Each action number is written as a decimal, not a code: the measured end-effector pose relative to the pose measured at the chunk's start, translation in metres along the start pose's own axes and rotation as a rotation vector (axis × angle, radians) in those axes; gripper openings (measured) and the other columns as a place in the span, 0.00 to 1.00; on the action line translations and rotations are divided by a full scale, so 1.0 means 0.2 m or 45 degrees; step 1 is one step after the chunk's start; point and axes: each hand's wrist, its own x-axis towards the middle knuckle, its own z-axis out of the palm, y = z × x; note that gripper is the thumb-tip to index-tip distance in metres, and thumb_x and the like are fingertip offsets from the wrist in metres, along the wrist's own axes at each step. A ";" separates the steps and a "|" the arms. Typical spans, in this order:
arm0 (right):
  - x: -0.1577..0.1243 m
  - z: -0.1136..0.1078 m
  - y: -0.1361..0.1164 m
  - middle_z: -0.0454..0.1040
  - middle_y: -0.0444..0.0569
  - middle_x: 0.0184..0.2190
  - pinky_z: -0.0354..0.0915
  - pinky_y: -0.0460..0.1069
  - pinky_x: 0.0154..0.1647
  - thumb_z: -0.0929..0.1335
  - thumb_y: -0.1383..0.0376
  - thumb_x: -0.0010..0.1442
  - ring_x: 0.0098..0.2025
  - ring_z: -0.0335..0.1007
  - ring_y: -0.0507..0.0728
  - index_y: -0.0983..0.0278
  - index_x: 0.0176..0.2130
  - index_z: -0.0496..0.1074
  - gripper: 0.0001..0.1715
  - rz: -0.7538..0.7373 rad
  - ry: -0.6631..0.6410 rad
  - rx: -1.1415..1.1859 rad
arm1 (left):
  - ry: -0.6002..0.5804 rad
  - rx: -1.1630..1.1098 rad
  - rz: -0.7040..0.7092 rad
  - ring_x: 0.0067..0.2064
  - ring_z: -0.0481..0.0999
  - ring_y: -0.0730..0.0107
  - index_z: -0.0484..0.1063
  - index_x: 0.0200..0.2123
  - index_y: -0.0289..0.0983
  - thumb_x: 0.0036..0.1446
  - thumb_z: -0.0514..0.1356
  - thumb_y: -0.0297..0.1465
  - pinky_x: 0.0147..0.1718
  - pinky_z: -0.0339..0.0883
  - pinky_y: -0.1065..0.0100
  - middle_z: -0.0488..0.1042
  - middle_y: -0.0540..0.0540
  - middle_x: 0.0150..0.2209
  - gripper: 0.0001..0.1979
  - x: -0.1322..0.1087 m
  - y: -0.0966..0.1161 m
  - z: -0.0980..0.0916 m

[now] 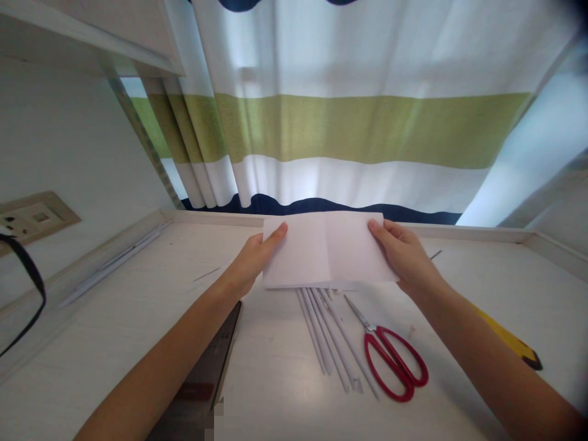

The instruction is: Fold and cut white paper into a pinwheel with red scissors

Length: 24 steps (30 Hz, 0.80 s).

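Observation:
A white sheet of paper (pixel 328 250) with a crease down its middle is held up a little above the desk. My left hand (pixel 255 257) grips its left edge, thumb on top. My right hand (pixel 400 251) grips its right edge the same way. Under the sheet's near edge lie several thin rolled white paper sticks (pixel 328 334), side by side on the desk. Red-handled scissors (pixel 389 355) lie just right of the sticks, below my right forearm, blades pointing toward the sheet.
The white desk (pixel 138 318) runs to a low raised rim at the back, with a striped curtain (pixel 358 128) behind. A dark flat object (pixel 206 373) lies under my left forearm. A yellow-and-black tool (pixel 514 343) sits at the right. A black cable (pixel 27 288) hangs at the left wall.

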 end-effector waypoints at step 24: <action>0.05 0.05 0.19 0.71 0.43 0.22 0.61 0.47 0.22 0.61 0.50 0.51 0.23 0.65 0.54 0.62 0.33 0.69 0.20 -0.123 0.057 -0.127 | 0.360 1.158 0.435 0.27 0.68 0.67 0.63 0.23 0.35 0.57 0.37 0.43 0.25 0.58 0.69 0.68 0.47 0.23 0.24 0.01 -0.04 -0.04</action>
